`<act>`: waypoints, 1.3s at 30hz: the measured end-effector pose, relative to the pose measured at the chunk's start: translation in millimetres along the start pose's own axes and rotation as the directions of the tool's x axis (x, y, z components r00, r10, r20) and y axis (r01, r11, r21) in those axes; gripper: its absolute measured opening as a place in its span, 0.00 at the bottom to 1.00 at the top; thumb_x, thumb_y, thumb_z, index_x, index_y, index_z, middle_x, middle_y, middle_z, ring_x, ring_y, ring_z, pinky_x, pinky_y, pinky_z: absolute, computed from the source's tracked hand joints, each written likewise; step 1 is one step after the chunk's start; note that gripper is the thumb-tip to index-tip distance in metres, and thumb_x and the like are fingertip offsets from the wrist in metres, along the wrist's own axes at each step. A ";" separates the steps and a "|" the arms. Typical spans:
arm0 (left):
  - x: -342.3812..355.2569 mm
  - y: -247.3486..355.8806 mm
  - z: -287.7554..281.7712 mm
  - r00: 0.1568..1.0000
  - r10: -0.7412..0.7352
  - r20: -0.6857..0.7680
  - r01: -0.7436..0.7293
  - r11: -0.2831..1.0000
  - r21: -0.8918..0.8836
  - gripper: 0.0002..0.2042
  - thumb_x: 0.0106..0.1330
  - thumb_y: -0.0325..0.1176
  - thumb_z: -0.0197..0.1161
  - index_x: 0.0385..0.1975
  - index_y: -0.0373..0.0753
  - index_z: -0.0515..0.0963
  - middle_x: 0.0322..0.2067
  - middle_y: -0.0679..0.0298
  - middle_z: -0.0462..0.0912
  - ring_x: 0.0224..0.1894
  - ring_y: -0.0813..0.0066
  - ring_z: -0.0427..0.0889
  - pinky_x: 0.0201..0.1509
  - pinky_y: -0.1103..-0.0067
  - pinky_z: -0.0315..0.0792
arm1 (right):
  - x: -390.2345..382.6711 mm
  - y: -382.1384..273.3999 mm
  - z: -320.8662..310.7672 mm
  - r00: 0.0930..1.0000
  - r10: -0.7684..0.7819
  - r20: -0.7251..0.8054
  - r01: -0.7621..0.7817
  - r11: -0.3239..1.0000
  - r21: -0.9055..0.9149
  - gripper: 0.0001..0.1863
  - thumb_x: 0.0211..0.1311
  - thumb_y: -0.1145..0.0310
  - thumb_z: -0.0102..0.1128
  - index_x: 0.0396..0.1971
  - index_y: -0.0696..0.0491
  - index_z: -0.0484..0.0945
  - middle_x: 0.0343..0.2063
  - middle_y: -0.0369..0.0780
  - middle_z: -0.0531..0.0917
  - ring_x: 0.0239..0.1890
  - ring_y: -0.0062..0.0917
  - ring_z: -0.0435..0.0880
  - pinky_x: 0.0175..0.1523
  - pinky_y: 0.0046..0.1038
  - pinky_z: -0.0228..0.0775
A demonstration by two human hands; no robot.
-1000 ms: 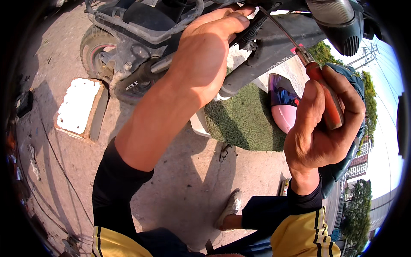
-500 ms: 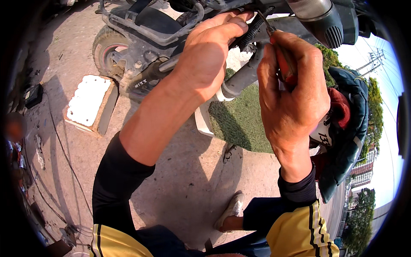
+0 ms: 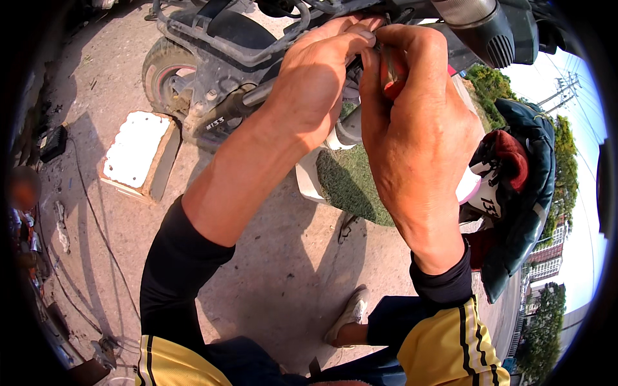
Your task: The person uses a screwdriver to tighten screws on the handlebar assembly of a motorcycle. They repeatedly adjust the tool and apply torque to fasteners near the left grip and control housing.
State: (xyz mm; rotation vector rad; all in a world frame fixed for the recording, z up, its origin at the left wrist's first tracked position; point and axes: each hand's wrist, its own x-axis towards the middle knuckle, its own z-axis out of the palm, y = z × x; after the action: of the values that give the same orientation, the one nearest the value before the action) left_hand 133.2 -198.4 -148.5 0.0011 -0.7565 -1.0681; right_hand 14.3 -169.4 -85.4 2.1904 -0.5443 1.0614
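Note:
At the top of the head view, my two hands meet against the frame of a dark electric scooter [image 3: 241, 42]. The right hand [image 3: 421, 135] is closed round the red handle of a screwdriver [image 3: 393, 76]; fingers and scooter parts hide its tip. My left hand [image 3: 312, 80] reaches in beside it, thumb and fingers bent together at the frame. Whatever the left fingers hold, if anything, is too hidden to name. Below my hands lies the scooter's footboard with a green grass-like mat [image 3: 351, 183].
A white-topped wooden block [image 3: 136, 151] sits on the concrete to the left, near the scooter's wheel [image 3: 168, 72]. A dark padded cover [image 3: 531, 212] hangs at the right. A black box [image 3: 53, 143] and loose cables lie at the far left.
My right hand has moved left and upward with the screwdriver, right up to the left fingers. The screwdriver's shaft, visible before, is now hidden. The left hand has barely moved.

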 end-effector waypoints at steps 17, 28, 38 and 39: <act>-2.0 0.3 0.3 0.999 0.046 -0.005 -0.046 0.997 0.057 0.17 0.73 0.30 0.58 0.59 0.32 0.77 0.52 0.65 0.80 0.57 0.77 0.75 0.66 0.80 0.64 | -18.8 0.3 12.8 1.000 0.010 -0.014 -0.009 0.995 0.101 0.13 0.64 0.75 0.69 0.47 0.52 0.78 0.29 0.42 0.85 0.27 0.35 0.86 0.32 0.31 0.77; -1.5 -3.4 -1.5 0.993 0.105 -0.048 -0.102 0.993 0.056 0.16 0.72 0.29 0.60 0.56 0.30 0.79 0.52 0.63 0.81 0.59 0.76 0.73 0.67 0.79 0.62 | -31.4 0.8 30.7 0.997 0.024 -0.074 -0.009 0.981 0.191 0.16 0.60 0.84 0.66 0.48 0.57 0.79 0.32 0.42 0.80 0.28 0.31 0.80 0.34 0.28 0.74; -9.9 18.0 -1.5 0.995 -0.080 0.067 0.079 0.997 0.010 0.17 0.78 0.29 0.50 0.62 0.33 0.75 0.51 0.64 0.83 0.49 0.77 0.82 0.58 0.78 0.74 | -39.8 -9.6 52.7 0.974 0.127 -0.185 -0.062 0.944 0.323 0.15 0.63 0.83 0.65 0.48 0.57 0.78 0.31 0.39 0.77 0.29 0.26 0.77 0.34 0.27 0.71; -11.8 19.5 3.8 0.997 -0.066 0.030 0.065 0.997 0.034 0.16 0.78 0.30 0.51 0.61 0.33 0.75 0.48 0.64 0.84 0.46 0.77 0.82 0.55 0.78 0.75 | -42.0 -11.4 55.3 0.970 0.148 -0.195 -0.070 0.931 0.358 0.14 0.64 0.82 0.65 0.49 0.57 0.78 0.32 0.40 0.78 0.30 0.26 0.78 0.36 0.27 0.72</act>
State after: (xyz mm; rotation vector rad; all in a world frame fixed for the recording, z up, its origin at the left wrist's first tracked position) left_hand 143.3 -177.8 -145.4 0.0375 -0.8065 -1.1206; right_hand 26.3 -196.2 -149.3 2.3198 -0.4049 1.5392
